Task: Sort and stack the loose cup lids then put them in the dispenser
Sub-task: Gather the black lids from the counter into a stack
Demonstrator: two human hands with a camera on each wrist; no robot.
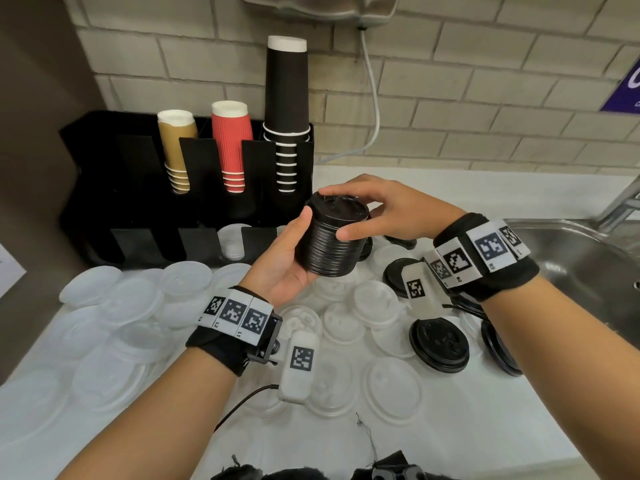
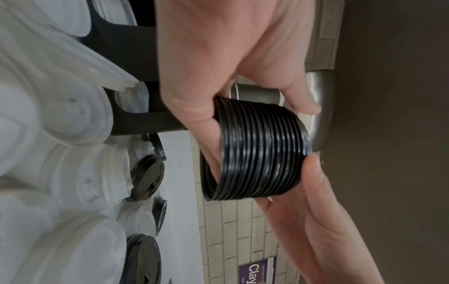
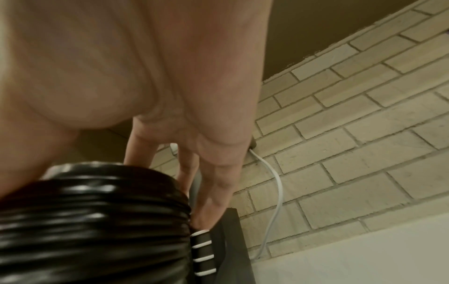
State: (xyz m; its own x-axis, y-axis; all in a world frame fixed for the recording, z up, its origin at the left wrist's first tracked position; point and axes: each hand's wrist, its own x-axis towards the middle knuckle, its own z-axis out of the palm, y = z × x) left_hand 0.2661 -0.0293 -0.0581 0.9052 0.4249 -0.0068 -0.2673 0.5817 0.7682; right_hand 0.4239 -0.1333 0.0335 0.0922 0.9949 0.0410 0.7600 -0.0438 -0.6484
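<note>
two hands on one stack of black lids (image 1: 331, 237), frame centre, above the counter: left hand (image 1: 282, 261) cups it from below, right hand (image 1: 384, 211) pinches its top. loose white lids (image 1: 375, 299) and black lids (image 1: 439, 344) below. dispenser (image 1: 104, 161) upper left.

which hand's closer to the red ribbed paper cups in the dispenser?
Left. The left hand sits just below and right of the red ribbed paper cups; the right hand is farther right, past the black lid stack.

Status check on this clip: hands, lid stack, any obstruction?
Left hand cradles stack of black plastic lids; right hand grips its top. Stack held clear of black dispenser. Loose black and clear lids remain on counter; path clear.
</note>
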